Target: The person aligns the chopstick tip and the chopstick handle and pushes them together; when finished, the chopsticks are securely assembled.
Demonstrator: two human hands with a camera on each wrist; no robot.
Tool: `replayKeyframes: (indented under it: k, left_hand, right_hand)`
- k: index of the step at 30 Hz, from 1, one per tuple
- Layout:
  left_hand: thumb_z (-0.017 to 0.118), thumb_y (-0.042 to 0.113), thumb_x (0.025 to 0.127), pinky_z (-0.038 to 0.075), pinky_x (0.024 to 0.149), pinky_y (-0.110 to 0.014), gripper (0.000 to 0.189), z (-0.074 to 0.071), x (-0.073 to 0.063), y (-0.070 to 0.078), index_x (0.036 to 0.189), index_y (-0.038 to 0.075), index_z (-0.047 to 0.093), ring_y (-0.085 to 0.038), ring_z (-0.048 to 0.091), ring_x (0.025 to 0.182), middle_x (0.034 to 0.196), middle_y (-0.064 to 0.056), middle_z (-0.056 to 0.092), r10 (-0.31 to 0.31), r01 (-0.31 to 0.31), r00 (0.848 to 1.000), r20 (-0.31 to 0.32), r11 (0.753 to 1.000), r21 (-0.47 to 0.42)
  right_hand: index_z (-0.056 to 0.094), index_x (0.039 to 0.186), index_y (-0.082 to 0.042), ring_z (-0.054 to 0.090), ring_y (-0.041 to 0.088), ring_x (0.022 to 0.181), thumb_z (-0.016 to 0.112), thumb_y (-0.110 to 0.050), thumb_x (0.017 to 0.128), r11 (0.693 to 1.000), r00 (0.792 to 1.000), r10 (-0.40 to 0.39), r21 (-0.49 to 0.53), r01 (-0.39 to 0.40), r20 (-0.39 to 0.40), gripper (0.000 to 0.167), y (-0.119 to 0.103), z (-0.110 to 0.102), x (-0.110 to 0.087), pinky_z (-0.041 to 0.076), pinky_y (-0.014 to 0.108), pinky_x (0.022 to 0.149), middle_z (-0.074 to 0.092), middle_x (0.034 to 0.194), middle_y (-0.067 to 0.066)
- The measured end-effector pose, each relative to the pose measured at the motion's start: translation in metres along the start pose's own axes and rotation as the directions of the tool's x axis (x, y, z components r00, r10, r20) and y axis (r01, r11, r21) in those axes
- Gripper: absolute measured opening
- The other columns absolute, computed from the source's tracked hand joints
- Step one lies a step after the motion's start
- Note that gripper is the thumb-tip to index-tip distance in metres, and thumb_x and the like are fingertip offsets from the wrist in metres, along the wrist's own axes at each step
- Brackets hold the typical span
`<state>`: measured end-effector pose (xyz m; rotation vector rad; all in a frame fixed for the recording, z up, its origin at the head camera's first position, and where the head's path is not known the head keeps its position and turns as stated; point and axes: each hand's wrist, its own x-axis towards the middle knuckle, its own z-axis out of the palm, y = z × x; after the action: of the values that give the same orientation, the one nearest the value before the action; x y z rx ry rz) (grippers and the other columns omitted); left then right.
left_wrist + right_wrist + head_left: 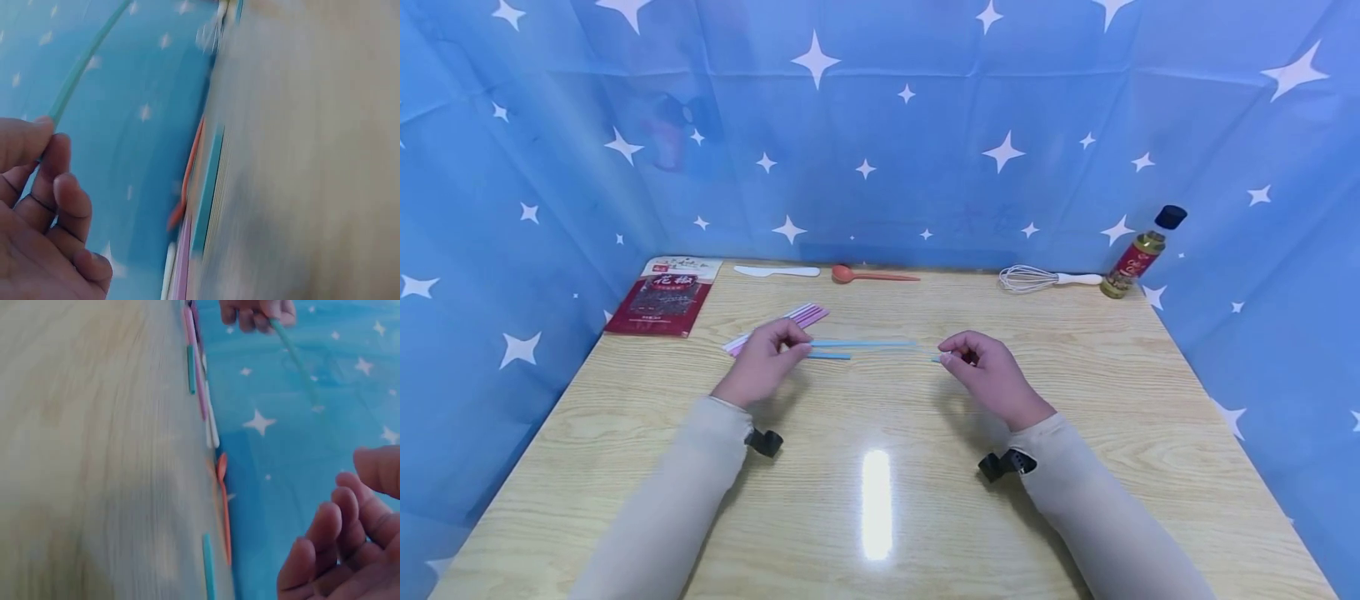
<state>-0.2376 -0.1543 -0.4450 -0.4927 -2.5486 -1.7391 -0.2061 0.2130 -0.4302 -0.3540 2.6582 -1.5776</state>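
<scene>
My left hand (pixel 766 362) pinches one end of a long, thin blue straw (pixel 865 342) between thumb and index finger. In the left wrist view the straw (pixel 78 72) rises from the fingertips in a slight bend. Its far end blurs toward my right hand (pixel 988 375). That hand hovers with loosely bent fingers; in the right wrist view thumb and index finger are apart, with nothing seen between them. A short blue piece (pixel 831 356) lies on the table by the left hand. Another blue piece (pixel 209 569) lies by the right hand, partly hidden in the head view.
Pink and white straws (pixel 808 315) lie behind the left hand. Along the table's back edge are a red seasoning packet (pixel 662 300), a white knife (pixel 775 271), an orange spoon (pixel 880 277), a whisk (pixel 1045 279) and an oil bottle (pixel 1133 265). A starry blue curtain (pixel 880 117) hangs behind.
</scene>
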Motion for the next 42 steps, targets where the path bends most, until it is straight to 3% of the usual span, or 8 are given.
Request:
replayKeyframes:
  k: [6,9,15,18,20,35,37,42]
  left_hand:
    - [0.063,0.014,0.106,0.046,0.075,-0.027,0.018,-0.045,0.004,-0.024,0.113,-0.002,0.068,-0.018,0.054,0.088,0.102,-0.012,0.064,-0.127,0.141,0.976,-0.175,0.988,0.070]
    - [0.060,0.018,0.108,0.045,0.077,-0.028,0.020,-0.059,0.003,-0.032,0.117,0.001,0.067,-0.018,0.053,0.092,0.106,-0.010,0.062,-0.221,0.246,0.936,-0.274,0.967,0.063]
    - [0.058,0.021,0.109,0.043,0.086,-0.034,0.022,-0.071,0.004,-0.045,0.121,0.005,0.066,-0.021,0.053,0.104,0.117,-0.010,0.062,-0.377,0.422,0.823,-0.426,0.906,0.014]
    - [0.057,0.022,0.109,0.042,0.089,-0.035,0.025,-0.073,0.004,-0.049,0.125,0.006,0.066,-0.024,0.054,0.110,0.123,-0.012,0.062,-0.418,0.471,0.789,-0.451,0.882,0.006]
    - [0.056,0.022,0.109,0.042,0.090,-0.035,0.026,-0.074,0.004,-0.050,0.127,0.005,0.066,-0.026,0.054,0.112,0.125,-0.014,0.062,-0.434,0.489,0.782,-0.448,0.872,0.008]
    - [0.051,0.022,0.111,0.045,0.100,-0.047,0.034,-0.071,-0.001,-0.041,0.137,0.007,0.066,-0.035,0.054,0.125,0.138,-0.018,0.060,-0.486,0.559,0.793,-0.367,0.820,0.123]
    - [0.051,0.021,0.110,0.045,0.096,-0.044,0.034,-0.069,0.000,-0.039,0.137,0.007,0.066,-0.034,0.055,0.121,0.136,-0.018,0.061,-0.453,0.527,0.818,-0.355,0.838,0.143]
    - [0.052,0.018,0.109,0.046,0.083,-0.038,0.032,-0.058,0.004,-0.030,0.133,0.005,0.068,-0.030,0.057,0.099,0.122,-0.018,0.064,-0.272,0.319,0.940,-0.204,0.915,0.248]
  right_hand:
    - [0.069,0.119,0.000,0.052,0.025,0.082,0.066,-0.020,0.106,0.998,0.998,0.056,-0.026,-0.055,0.010,0.024,0.013,-0.006,0.006,0.046,0.029,0.068,0.062,0.097,0.010]
    - [0.070,0.117,-0.001,0.052,0.025,0.083,0.066,-0.020,0.105,0.997,0.997,0.071,-0.045,-0.070,0.025,0.023,0.016,-0.008,0.007,0.046,0.029,0.069,0.063,0.097,0.010]
    - [0.070,0.117,-0.002,0.052,0.026,0.082,0.067,-0.020,0.105,0.995,0.995,0.085,-0.052,-0.083,0.044,0.022,0.019,-0.009,0.008,0.046,0.030,0.069,0.063,0.096,0.009]
    - [0.070,0.117,-0.002,0.052,0.025,0.082,0.067,-0.020,0.105,0.995,0.995,0.086,-0.051,-0.083,0.047,0.022,0.019,-0.008,0.008,0.046,0.030,0.069,0.063,0.095,0.008]
    - [0.071,0.117,-0.002,0.052,0.025,0.083,0.067,-0.020,0.105,0.995,0.995,0.087,-0.053,-0.084,0.049,0.022,0.019,-0.008,0.008,0.046,0.029,0.069,0.063,0.096,0.008]
    - [0.070,0.117,-0.002,0.053,0.024,0.083,0.066,-0.021,0.105,0.993,0.994,0.099,-0.065,-0.096,0.045,0.023,0.023,-0.010,0.010,0.048,0.031,0.070,0.064,0.097,0.008]
    - [0.070,0.117,-0.003,0.054,0.023,0.082,0.067,-0.021,0.105,0.990,0.993,0.113,-0.088,-0.109,0.039,0.023,0.024,-0.011,0.009,0.048,0.032,0.070,0.062,0.096,0.008]
    - [0.068,0.121,-0.006,0.052,0.023,0.074,0.066,-0.024,0.104,0.966,0.982,0.184,-0.192,-0.172,0.046,0.025,0.026,-0.014,0.008,0.045,0.035,0.065,0.058,0.090,0.009]
